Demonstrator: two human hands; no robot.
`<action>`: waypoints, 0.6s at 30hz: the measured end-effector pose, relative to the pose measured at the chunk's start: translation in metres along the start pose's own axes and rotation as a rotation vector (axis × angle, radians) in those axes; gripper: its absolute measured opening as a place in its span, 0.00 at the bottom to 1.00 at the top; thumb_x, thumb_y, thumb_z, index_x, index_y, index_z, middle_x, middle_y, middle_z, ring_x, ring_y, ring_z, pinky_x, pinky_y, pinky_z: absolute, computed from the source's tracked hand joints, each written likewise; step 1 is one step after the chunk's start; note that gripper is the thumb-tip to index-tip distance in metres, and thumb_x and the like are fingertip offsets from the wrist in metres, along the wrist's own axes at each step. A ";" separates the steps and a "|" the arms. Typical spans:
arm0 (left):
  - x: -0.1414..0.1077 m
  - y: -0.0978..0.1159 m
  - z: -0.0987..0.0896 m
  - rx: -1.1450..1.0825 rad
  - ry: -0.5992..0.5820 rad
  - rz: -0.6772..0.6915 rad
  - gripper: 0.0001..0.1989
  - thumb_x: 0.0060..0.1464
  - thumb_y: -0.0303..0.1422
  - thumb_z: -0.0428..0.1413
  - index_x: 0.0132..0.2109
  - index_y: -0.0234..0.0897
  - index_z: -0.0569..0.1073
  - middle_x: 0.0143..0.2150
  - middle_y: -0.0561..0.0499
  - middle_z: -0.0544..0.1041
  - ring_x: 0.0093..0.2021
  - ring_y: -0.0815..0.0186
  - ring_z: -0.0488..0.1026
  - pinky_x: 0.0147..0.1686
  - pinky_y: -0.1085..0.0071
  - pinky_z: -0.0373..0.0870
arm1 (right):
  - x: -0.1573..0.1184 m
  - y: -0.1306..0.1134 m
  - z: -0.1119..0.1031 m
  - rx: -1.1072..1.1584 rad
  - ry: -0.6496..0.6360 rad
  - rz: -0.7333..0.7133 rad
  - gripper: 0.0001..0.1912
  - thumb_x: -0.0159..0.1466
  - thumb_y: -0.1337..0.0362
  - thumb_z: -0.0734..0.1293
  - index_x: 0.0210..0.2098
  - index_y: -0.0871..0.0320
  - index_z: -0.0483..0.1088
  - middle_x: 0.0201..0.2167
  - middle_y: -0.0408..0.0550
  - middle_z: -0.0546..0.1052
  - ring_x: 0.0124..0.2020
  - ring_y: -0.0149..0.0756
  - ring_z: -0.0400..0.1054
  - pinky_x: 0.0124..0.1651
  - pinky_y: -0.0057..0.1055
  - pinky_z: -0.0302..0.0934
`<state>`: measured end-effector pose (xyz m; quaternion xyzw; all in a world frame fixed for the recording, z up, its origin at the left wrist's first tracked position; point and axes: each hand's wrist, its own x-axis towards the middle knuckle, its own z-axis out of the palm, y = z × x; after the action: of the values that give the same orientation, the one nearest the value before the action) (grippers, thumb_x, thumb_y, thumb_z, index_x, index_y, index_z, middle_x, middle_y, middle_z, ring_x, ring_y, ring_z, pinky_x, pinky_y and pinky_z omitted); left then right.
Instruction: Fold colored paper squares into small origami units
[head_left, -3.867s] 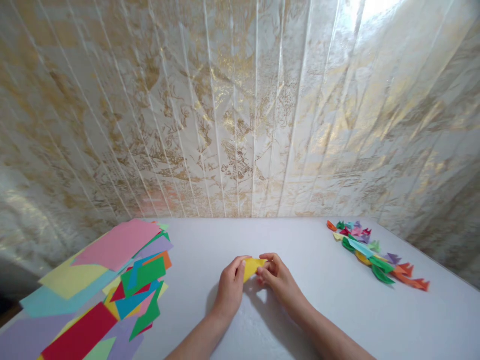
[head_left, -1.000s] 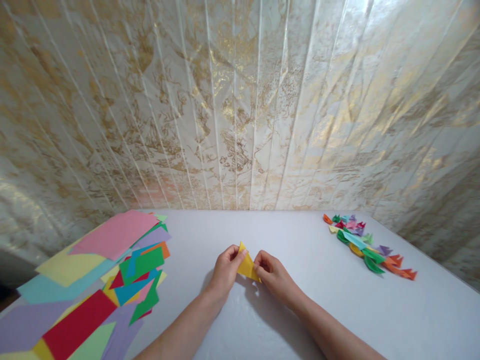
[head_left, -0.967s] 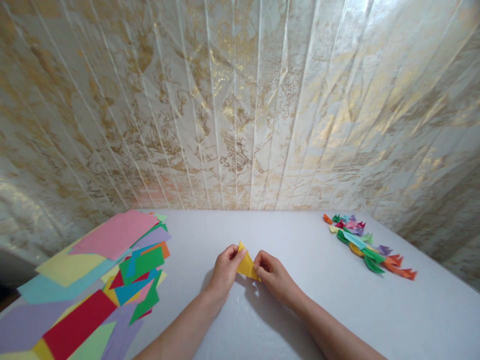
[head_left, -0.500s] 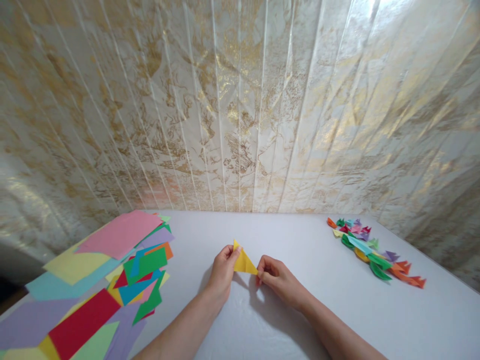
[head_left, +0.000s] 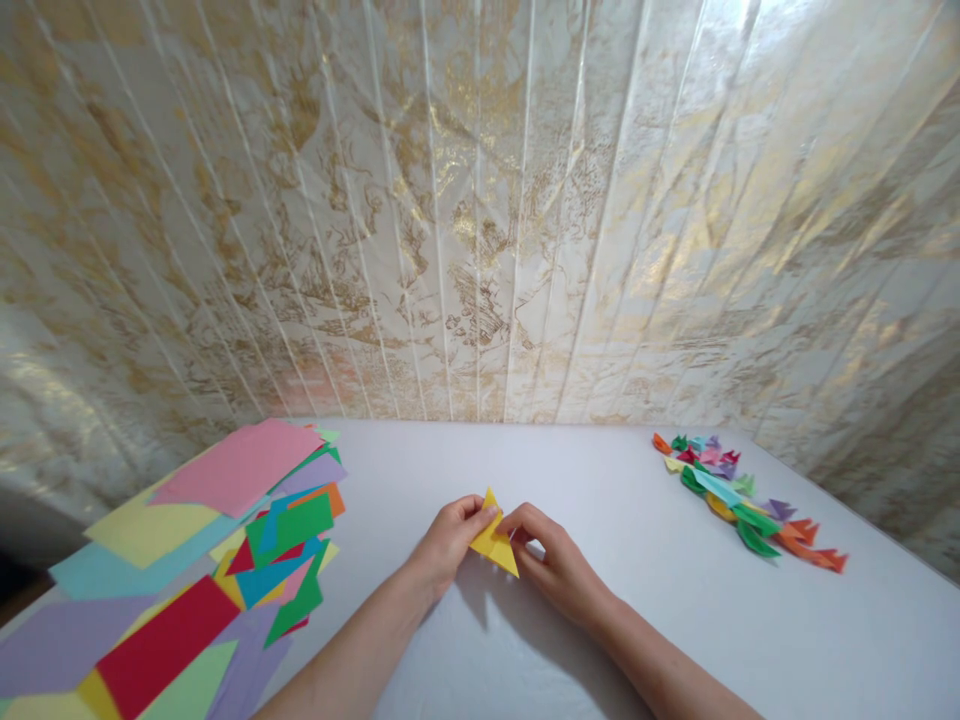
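A yellow piece of folded paper (head_left: pixel 493 545), roughly triangular, is held above the white table (head_left: pixel 420 460) at the middle of the view. My left hand (head_left: pixel 452 535) pinches its left side, thumb on top near the upper point. At the right edge of the paper, the thumb and curled forefinger of my right hand (head_left: pixel 544 548) close on it. One point of the paper sticks up between the hands, another hangs down to the right. The fingers behind the paper are hidden.
Loose coloured sheets overlap on the left, among them a pink sheet (head_left: pixel 244 465), a red strip (head_left: pixel 169 632) and a green piece (head_left: pixel 292 530). Several small folded paper figures (head_left: pixel 754 525) lie in a band on the right. A gold-patterned curtain (head_left: pixel 480 220) hangs behind the table.
The yellow paper has turned clockwise, its right point now aimed downward. My right hand has shifted from that point up along the edge, closer to my left hand.
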<state>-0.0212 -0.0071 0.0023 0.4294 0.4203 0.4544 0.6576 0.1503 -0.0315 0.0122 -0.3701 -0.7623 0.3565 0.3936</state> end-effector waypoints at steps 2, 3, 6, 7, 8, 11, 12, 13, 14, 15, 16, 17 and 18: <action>-0.001 0.001 -0.001 0.048 -0.028 0.020 0.16 0.43 0.43 0.64 0.31 0.34 0.74 0.26 0.54 0.73 0.28 0.69 0.67 0.31 0.75 0.61 | 0.000 0.002 0.002 0.018 0.025 0.030 0.08 0.61 0.71 0.60 0.35 0.56 0.69 0.34 0.43 0.72 0.33 0.31 0.67 0.40 0.28 0.61; -0.001 0.001 -0.001 0.066 -0.044 0.027 0.15 0.44 0.42 0.64 0.32 0.34 0.75 0.27 0.54 0.74 0.29 0.69 0.68 0.32 0.75 0.61 | 0.000 0.004 0.002 0.033 0.037 0.057 0.07 0.61 0.70 0.60 0.35 0.56 0.69 0.33 0.43 0.72 0.33 0.32 0.67 0.40 0.28 0.61; -0.004 0.005 0.002 0.092 -0.086 0.032 0.13 0.44 0.39 0.63 0.35 0.34 0.77 0.33 0.51 0.77 0.34 0.67 0.71 0.38 0.74 0.63 | 0.002 0.010 0.002 0.098 0.076 0.159 0.05 0.62 0.64 0.62 0.34 0.57 0.69 0.30 0.43 0.72 0.31 0.33 0.66 0.37 0.29 0.60; -0.005 0.006 0.003 0.097 -0.088 0.034 0.13 0.44 0.38 0.63 0.36 0.34 0.78 0.35 0.50 0.78 0.36 0.66 0.72 0.40 0.73 0.63 | 0.002 0.011 0.003 0.119 0.088 0.188 0.06 0.63 0.61 0.62 0.33 0.57 0.69 0.28 0.43 0.72 0.30 0.33 0.66 0.36 0.29 0.60; -0.005 0.007 0.005 0.101 -0.082 0.039 0.13 0.43 0.37 0.64 0.37 0.35 0.78 0.36 0.50 0.79 0.38 0.65 0.72 0.41 0.73 0.64 | 0.003 0.012 0.003 0.136 0.099 0.212 0.09 0.63 0.59 0.62 0.32 0.57 0.68 0.27 0.42 0.71 0.29 0.33 0.65 0.36 0.28 0.59; -0.007 0.007 0.009 0.119 -0.042 0.056 0.13 0.43 0.35 0.63 0.38 0.35 0.79 0.36 0.49 0.80 0.40 0.63 0.74 0.43 0.71 0.65 | 0.004 0.015 0.003 0.153 0.132 0.256 0.14 0.64 0.54 0.62 0.30 0.57 0.66 0.24 0.42 0.70 0.28 0.33 0.63 0.34 0.28 0.57; -0.007 0.007 0.010 0.123 -0.033 0.060 0.13 0.44 0.35 0.63 0.38 0.35 0.79 0.37 0.48 0.80 0.40 0.63 0.74 0.44 0.70 0.66 | 0.005 0.016 0.004 0.149 0.142 0.266 0.14 0.64 0.53 0.62 0.29 0.57 0.66 0.23 0.41 0.70 0.27 0.32 0.63 0.33 0.28 0.57; -0.006 0.006 0.011 0.122 -0.030 0.065 0.13 0.44 0.34 0.63 0.39 0.35 0.79 0.37 0.48 0.81 0.41 0.62 0.74 0.45 0.69 0.66 | 0.005 0.016 0.004 0.144 0.150 0.274 0.15 0.64 0.53 0.62 0.28 0.57 0.65 0.23 0.41 0.70 0.27 0.32 0.63 0.33 0.28 0.57; -0.006 0.004 0.011 0.119 -0.031 0.070 0.13 0.44 0.34 0.62 0.39 0.36 0.79 0.38 0.48 0.81 0.42 0.62 0.75 0.47 0.69 0.66 | 0.005 0.017 0.004 0.138 0.156 0.282 0.14 0.64 0.54 0.62 0.28 0.57 0.65 0.22 0.41 0.69 0.26 0.32 0.63 0.33 0.28 0.56; -0.006 0.003 0.011 0.115 -0.034 0.077 0.13 0.45 0.33 0.62 0.40 0.36 0.79 0.40 0.47 0.81 0.44 0.61 0.75 0.48 0.68 0.66 | 0.006 0.018 0.004 0.130 0.162 0.288 0.14 0.63 0.54 0.62 0.28 0.57 0.65 0.22 0.41 0.69 0.26 0.32 0.63 0.32 0.28 0.56; -0.005 0.002 0.011 0.113 -0.036 0.085 0.14 0.45 0.33 0.61 0.41 0.36 0.79 0.41 0.47 0.81 0.45 0.60 0.75 0.50 0.67 0.66 | 0.006 0.019 0.004 0.121 0.168 0.293 0.14 0.63 0.55 0.62 0.27 0.57 0.65 0.21 0.41 0.69 0.26 0.32 0.63 0.32 0.28 0.56; -0.005 0.001 0.010 0.119 -0.035 0.095 0.14 0.46 0.33 0.61 0.42 0.36 0.78 0.42 0.47 0.81 0.46 0.60 0.74 0.51 0.67 0.66 | 0.006 0.019 0.004 0.110 0.176 0.297 0.14 0.63 0.55 0.62 0.27 0.57 0.65 0.21 0.41 0.69 0.25 0.32 0.63 0.32 0.28 0.56; -0.005 0.000 0.010 0.133 -0.029 0.106 0.14 0.46 0.33 0.60 0.43 0.36 0.78 0.43 0.47 0.80 0.47 0.60 0.74 0.51 0.66 0.66 | 0.006 0.020 0.004 0.098 0.187 0.300 0.14 0.63 0.55 0.62 0.27 0.57 0.65 0.21 0.41 0.69 0.25 0.32 0.62 0.31 0.28 0.55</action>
<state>-0.0130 -0.0136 0.0056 0.5004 0.4168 0.4534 0.6085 0.1498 -0.0182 -0.0041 -0.4918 -0.6402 0.4117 0.4227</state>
